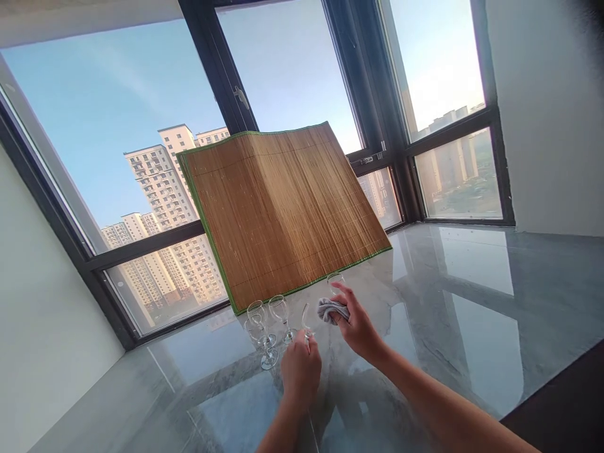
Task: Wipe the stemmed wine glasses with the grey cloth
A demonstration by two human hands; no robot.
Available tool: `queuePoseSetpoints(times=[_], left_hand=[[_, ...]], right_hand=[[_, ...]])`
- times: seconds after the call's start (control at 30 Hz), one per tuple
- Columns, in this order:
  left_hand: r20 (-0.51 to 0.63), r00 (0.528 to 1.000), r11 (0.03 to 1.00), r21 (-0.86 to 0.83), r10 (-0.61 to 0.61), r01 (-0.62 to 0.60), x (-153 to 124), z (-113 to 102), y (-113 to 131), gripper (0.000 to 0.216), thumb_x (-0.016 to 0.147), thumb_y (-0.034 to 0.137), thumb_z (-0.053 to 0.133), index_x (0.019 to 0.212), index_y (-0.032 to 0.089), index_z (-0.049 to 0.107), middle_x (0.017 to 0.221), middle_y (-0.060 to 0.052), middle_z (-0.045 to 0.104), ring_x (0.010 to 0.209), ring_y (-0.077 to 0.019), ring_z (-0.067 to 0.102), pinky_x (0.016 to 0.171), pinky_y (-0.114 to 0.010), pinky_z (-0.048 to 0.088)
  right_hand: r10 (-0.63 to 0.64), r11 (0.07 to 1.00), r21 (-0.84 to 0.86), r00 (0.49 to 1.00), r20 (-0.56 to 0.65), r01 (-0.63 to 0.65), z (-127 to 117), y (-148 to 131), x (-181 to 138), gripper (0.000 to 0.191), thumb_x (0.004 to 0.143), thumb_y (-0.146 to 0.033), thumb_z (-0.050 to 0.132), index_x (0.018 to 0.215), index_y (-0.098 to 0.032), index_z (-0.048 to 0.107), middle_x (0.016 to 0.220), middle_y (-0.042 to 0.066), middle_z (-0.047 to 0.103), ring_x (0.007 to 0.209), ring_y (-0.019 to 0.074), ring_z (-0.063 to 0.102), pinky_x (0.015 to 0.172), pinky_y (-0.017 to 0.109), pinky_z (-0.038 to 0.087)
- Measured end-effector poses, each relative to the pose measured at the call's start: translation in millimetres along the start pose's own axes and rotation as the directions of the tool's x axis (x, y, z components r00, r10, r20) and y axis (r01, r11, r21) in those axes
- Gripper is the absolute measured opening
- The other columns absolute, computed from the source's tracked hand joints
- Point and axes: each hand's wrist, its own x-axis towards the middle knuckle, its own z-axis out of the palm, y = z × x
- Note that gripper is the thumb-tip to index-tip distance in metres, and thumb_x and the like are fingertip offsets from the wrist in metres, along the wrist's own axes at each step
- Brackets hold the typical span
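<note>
My left hand (301,368) is closed around the lower part of a clear wine glass (306,314); the fingers hide most of that glass. Bunched in my right hand (356,324) is a grey cloth (331,310), gripped by the fingers and thumb just above and right of the left hand. Beyond the right fingertips shows the rim of another clear glass (335,277), its lower part hidden by the hand. Left of my left hand, several stemmed glasses (278,308) stand upright, close together, on the glossy grey stone surface (236,402).
A folded brown bamboo mat (287,207) with green edging stands upright behind the glasses, leaning by the window. Dark window frames (377,113) enclose the surface at the back. White walls (547,126) rise at both sides. The surface's front edge (557,377) runs along the lower right.
</note>
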Motion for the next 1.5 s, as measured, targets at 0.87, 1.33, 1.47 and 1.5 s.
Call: queuePoseSetpoints(times=[0.87, 1.33, 1.47, 1.5], left_hand=[[0.154, 0.942, 0.922, 0.210, 0.297, -0.325, 7, -11, -7, 0.030, 0.086, 0.020, 0.055, 0.112, 0.025, 0.069, 0.089, -0.009, 0.073, 0.086, -0.0241, 0.064, 0.076, -0.029, 0.036], [0.089, 0.991, 0.890, -0.454, 0.097, -0.046, 12, 7, -12, 0.032, 0.081, 0.049, 0.063, 0.084, 0.018, 0.070, 0.055, 0.002, 0.055, 0.052, -0.0144, 0.046, 0.057, -0.023, 0.031], [0.018, 0.999, 0.783, -0.622, 0.028, -0.010, 11, 12, -7, 0.038, 0.084, 0.057, 0.057, 0.084, 0.019, 0.060, 0.063, 0.001, 0.054, 0.059, -0.0147, 0.051, 0.061, -0.025, 0.040], [0.010, 1.000, 0.760, -0.650, 0.026, -0.013, 9, 13, -6, 0.038, 0.084, 0.057, 0.056, 0.089, 0.019, 0.059, 0.070, -0.001, 0.058, 0.065, -0.0159, 0.054, 0.065, -0.026, 0.043]], right_hand=[[0.320, 0.942, 0.028, 0.918, 0.236, -0.335, -16, 22, 11, 0.056, 0.066, -0.017, 0.059, 0.121, -0.017, 0.046, 0.069, -0.005, 0.056, 0.056, 0.0105, 0.049, 0.054, 0.024, 0.037], [0.363, 0.885, 0.315, 0.932, -0.003, -0.343, -29, 8, 19, 0.060, 0.074, -0.040, 0.067, 0.126, -0.021, 0.045, 0.082, 0.001, 0.061, 0.056, 0.0095, 0.048, 0.047, 0.021, 0.032], [0.252, 0.955, 0.165, 0.968, -0.015, -0.246, -12, 21, 13, 0.053, 0.076, -0.035, 0.064, 0.123, -0.020, 0.044, 0.080, 0.002, 0.062, 0.066, 0.0144, 0.056, 0.057, 0.026, 0.042], [0.251, 0.956, 0.144, 0.967, 0.042, -0.255, -7, 23, 9, 0.051, 0.077, -0.032, 0.062, 0.123, -0.020, 0.044, 0.079, 0.001, 0.062, 0.065, 0.0140, 0.055, 0.058, 0.026, 0.042]])
